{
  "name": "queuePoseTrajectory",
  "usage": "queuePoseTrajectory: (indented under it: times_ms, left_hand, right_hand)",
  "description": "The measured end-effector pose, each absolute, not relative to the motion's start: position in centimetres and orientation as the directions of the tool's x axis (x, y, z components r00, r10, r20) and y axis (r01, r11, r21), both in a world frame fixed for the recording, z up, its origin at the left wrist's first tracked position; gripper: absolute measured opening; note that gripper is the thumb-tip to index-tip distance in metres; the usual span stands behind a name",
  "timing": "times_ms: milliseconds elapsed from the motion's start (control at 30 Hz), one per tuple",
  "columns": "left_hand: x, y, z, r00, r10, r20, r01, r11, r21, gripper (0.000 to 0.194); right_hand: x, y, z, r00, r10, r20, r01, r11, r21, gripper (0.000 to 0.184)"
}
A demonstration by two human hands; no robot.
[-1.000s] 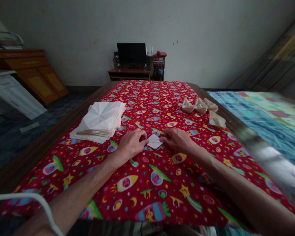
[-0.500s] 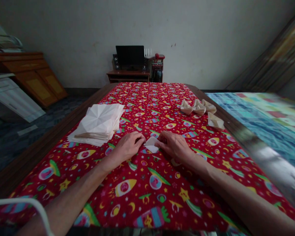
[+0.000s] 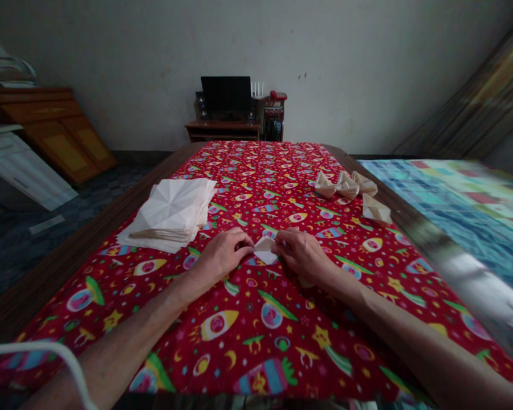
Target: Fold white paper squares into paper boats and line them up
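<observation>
A small folded piece of white paper [image 3: 265,249] lies on the red patterned tablecloth [image 3: 256,319] between my two hands. My left hand [image 3: 223,254] pinches its left edge with curled fingers. My right hand [image 3: 304,253] grips its right side, fingers closed over the paper. A stack of creased white paper sheets [image 3: 171,213] lies to the left, a little beyond my left hand. Several folded paper shapes [image 3: 351,190] sit at the right, farther out.
The table's dark wooden edge [image 3: 51,273] runs along the left. A blue patterned surface [image 3: 457,210] lies to the right. A white cable [image 3: 64,359] crosses the lower left. A wooden cabinet [image 3: 55,128] and a desk with a screen [image 3: 227,105] stand by the far wall.
Both hands have drawn closer together on the small paper, which now looks more folded and narrower. The view has shifted slightly.
</observation>
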State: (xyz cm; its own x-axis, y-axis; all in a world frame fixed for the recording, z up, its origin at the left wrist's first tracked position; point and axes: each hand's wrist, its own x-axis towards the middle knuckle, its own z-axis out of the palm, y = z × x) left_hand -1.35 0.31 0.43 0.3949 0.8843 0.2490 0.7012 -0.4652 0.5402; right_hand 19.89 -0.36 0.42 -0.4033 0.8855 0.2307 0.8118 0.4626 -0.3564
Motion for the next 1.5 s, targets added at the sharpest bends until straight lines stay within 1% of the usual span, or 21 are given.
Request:
queuePoseTrajectory:
  times_ms: [167, 267, 500, 600, 767, 900, 1033, 1167, 1300, 1433, 1500]
  left_hand:
    - [-1.0, 0.3, 0.8, 0.348, 0.91, 0.227, 0.725, -0.415, 0.55, 0.01]
    - [-0.9, 0.3, 1.1, 0.359, 0.908, 0.216, 0.699, -0.414, 0.582, 0.011]
    - [-0.5, 0.0, 0.9, 0.289, 0.935, 0.206, 0.652, -0.35, 0.672, 0.011]
    - [-0.4, 0.0, 0.9, 0.312, 0.926, 0.213, 0.67, -0.373, 0.642, 0.012]
    - [-0.5, 0.4, 0.8, 0.328, 0.922, 0.206, 0.753, -0.387, 0.532, 0.017]
    - [-0.5, 0.7, 0.7, 0.348, 0.92, 0.18, 0.774, -0.39, 0.499, 0.016]
    - [-0.5, 1.1, 0.6, 0.352, 0.916, 0.194, 0.789, -0.402, 0.464, 0.012]
    - [-0.7, 1.3, 0.3, 0.344, 0.913, 0.22, 0.793, -0.407, 0.452, 0.013]
    - [-0.5, 0.9, 0.3, 0.34, 0.904, 0.259, 0.792, -0.424, 0.439, 0.014]
    - [0.1, 0.7, 0.5, 0.317, 0.91, 0.268, 0.804, -0.408, 0.432, 0.024]
    - [0.2, 0.8, 0.6, 0.31, 0.914, 0.263, 0.81, -0.399, 0.431, 0.025]
  right_hand:
    - [19.8, -0.4, 0.6, -0.399, 0.89, 0.22, 0.813, 0.455, -0.364, 0.013]
    - [19.8, -0.3, 0.7, -0.399, 0.89, 0.22, 0.814, 0.454, -0.361, 0.012]
    - [19.9, -0.2, 0.5, -0.405, 0.886, 0.226, 0.809, 0.462, -0.363, 0.012]
    - [19.9, -0.2, 0.5, -0.401, 0.888, 0.224, 0.813, 0.458, -0.36, 0.012]
    - [19.9, -0.1, 0.4, -0.409, 0.881, 0.237, 0.81, 0.47, -0.35, 0.011]
    - [19.9, -0.1, 0.4, -0.415, 0.877, 0.24, 0.806, 0.477, -0.351, 0.011]
    - [19.9, -0.1, 0.8, -0.413, 0.882, 0.228, 0.808, 0.47, -0.356, 0.01]
    - [19.8, -0.1, 1.2, -0.422, 0.89, 0.176, 0.81, 0.457, -0.369, 0.018]
    - [19.4, 0.2, 1.0, -0.389, 0.903, 0.182, 0.859, 0.427, -0.284, 0.032]
    - [18.9, 0.3, 0.9, -0.354, 0.92, 0.167, 0.885, 0.387, -0.257, 0.034]
    - [18.9, 0.4, 1.0, -0.351, 0.921, 0.166, 0.886, 0.385, -0.261, 0.034]
